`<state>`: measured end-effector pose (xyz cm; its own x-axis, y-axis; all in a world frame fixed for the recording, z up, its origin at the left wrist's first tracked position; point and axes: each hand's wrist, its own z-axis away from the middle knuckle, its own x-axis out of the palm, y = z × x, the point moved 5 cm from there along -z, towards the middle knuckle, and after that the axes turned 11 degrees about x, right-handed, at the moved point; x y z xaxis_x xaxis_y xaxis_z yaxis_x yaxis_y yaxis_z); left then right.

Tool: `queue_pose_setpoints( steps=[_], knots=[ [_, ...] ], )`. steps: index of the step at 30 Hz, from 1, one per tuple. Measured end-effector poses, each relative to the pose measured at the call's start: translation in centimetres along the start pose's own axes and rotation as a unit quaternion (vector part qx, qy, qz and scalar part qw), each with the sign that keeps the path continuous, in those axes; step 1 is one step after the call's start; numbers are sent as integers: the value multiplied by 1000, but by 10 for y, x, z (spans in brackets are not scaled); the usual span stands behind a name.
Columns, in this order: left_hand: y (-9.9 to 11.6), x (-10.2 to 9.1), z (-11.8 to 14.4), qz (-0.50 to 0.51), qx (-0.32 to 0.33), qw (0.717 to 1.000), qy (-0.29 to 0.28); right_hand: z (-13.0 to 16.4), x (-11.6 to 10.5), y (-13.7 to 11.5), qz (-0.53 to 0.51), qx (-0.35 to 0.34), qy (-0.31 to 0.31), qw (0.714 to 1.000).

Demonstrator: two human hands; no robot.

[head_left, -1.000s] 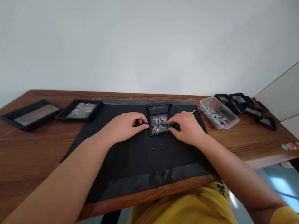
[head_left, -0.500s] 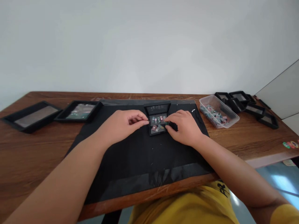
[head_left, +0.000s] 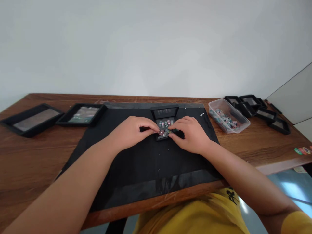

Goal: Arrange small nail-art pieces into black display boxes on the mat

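A small black case [head_left: 165,123] lies open on the black mat [head_left: 146,162], with its lid [head_left: 165,112] standing up at the back. Its tray holds several small coloured pieces, pink and green. My left hand [head_left: 131,131] has thumb and forefinger pinched at the case's front left corner, beside a pink piece [head_left: 161,132]. My right hand [head_left: 192,135] reaches in from the right, and its fingertips pinch a small greenish piece [head_left: 170,131] over the front of the tray. Both hands hide the case's sides.
A clear plastic tub [head_left: 228,116] of small coloured pieces stands right of the mat, with several black cases [head_left: 258,110] behind it. Two flat black trays [head_left: 81,114] [head_left: 32,119] lie on the wooden table [head_left: 29,162] at the left. A few coloured pieces [head_left: 302,150] sit near the right edge.
My right fingertips have shifted left across the tray with the greenish piece. My left fingers have moved from the case's left edge toward its front left corner.
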<state>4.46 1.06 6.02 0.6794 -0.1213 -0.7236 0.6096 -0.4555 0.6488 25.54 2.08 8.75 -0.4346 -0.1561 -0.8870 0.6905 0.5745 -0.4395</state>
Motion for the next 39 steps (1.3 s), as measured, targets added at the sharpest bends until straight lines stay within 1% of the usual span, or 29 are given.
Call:
queue_pose_setpoints(
  steps=[4,7,13,17,20,26,34,39],
  knots=[
    [0,4,-1,0,13,1000,1,1,1,-1,-1,-2,-3,1000],
    [0,5,-1,-1,10,1000,-2,1,1,-1,-1,1,-5,1000],
    [0,1,1,-6,-40,999,34,2,-1,-4,-4,1,-8,1000],
    [-1,3,0,-27,-42,999,16,2,0,-10,-8,-40,-23,999],
    [-5,5,0,-37,-54,998,8,4,2,-14,5,-74,-32,997],
    [-12,7,1,-35,-99,994,7,3,6,-11,19,-73,-54,996],
    [-9,8,1,-20,-78,997,-12,3,5,-11,21,-86,-49,995],
    [-9,9,3,-19,-73,997,-34,3,6,-9,26,-87,-49,995]
  ],
)
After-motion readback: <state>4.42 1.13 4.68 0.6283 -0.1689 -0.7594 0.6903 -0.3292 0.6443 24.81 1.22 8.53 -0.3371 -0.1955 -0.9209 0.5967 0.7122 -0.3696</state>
